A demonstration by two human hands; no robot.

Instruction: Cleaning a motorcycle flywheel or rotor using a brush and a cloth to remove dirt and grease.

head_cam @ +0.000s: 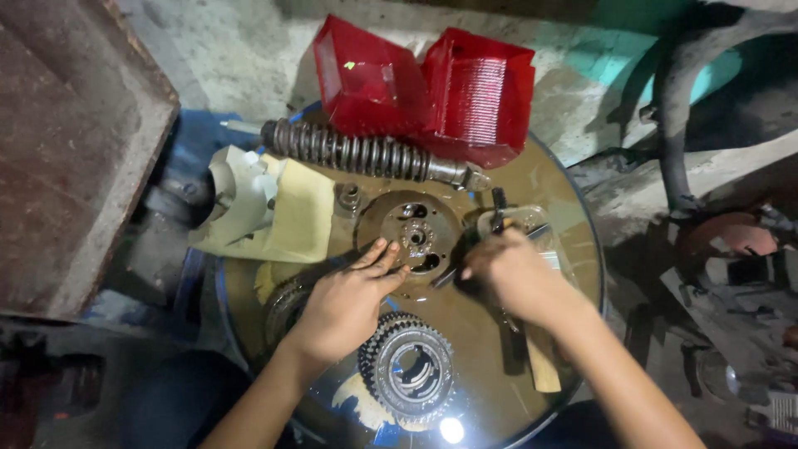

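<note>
Now: left hand (349, 301) flat, fingers spread on round metal plate (413, 233) | right hand (511, 274) grasps dark tool (499, 204) | plate looks heavy, stiff, oily; hold its rim.

a round metal plate (413, 234), dull brown-grey and greasy, lies flat near the middle of the round drum top. it has a small toothed hub at its centre, a few bolt holes around the face, and curved cut-outs above and below the hub. the near-left rim is under fingertips, while the far half is open to view. just to its right, touching or nearly touching the rim, a dark slim tool (499, 212) stands out from a closed fist, its black tip pointing toward the far side.
</note>
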